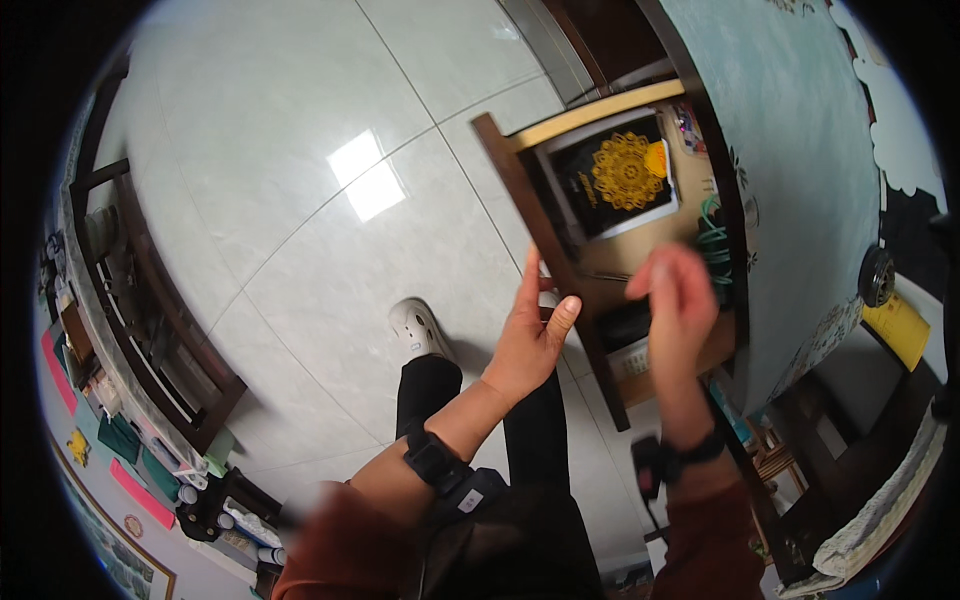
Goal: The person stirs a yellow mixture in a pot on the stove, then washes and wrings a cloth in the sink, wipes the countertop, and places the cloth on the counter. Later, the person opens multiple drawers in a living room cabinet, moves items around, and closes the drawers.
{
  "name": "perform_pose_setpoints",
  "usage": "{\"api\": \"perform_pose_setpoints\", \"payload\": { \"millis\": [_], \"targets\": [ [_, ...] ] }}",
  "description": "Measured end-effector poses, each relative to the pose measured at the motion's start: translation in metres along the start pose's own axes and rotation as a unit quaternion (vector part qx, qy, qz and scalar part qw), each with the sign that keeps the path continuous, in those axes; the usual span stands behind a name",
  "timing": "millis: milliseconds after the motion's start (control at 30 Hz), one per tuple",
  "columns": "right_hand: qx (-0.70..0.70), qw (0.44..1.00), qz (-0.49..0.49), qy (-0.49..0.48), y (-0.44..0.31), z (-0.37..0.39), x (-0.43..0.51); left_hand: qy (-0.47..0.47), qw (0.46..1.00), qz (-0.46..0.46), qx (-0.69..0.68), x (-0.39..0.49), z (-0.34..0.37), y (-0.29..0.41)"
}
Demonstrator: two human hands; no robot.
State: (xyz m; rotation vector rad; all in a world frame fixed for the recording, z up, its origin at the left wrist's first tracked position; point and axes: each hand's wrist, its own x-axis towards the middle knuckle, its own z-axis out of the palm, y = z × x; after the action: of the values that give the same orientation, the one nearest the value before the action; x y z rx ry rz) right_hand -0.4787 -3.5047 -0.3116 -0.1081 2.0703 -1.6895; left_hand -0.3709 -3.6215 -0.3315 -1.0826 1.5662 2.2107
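Observation:
A wooden drawer with a dark front board (517, 187) is pulled out from under a table. My left hand (525, 345) grips this board, its thumb at the top edge and its fingers along the outer face. Blurred by motion, my right hand (679, 300) hovers over the drawer with curled fingers; whether anything is in them is unclear. Inside lie a black booklet with a gold mandala pattern (628, 171), a thin metal tool (606, 277), a coiled green cord (712, 236) and a dark object (626, 326) partly hidden near my right hand.
A pale blue-green cover (795, 217) tops the table, with a black round object (876, 276) and yellow paper (900, 330) at its far side. My shoe (418, 328) rests on the tiled floor (300, 285). At left stands a dark-framed piece of furniture (142, 300) laden with items.

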Motion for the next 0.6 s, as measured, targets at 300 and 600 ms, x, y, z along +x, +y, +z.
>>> {"api": "perform_pose_setpoints", "payload": {
  "millis": [300, 600],
  "targets": [
    [-0.294, 0.949, 0.046, -0.107, 0.019, -0.033, -0.039, -0.105, 0.967, -0.114, -0.204, 0.003, 0.005, 0.025],
    [-0.304, 0.95, 0.061, 0.039, 0.035, -0.06, 0.004, -0.02, 0.968, -0.218, -0.119, -0.041, -0.052, 0.043]
  ]
}}
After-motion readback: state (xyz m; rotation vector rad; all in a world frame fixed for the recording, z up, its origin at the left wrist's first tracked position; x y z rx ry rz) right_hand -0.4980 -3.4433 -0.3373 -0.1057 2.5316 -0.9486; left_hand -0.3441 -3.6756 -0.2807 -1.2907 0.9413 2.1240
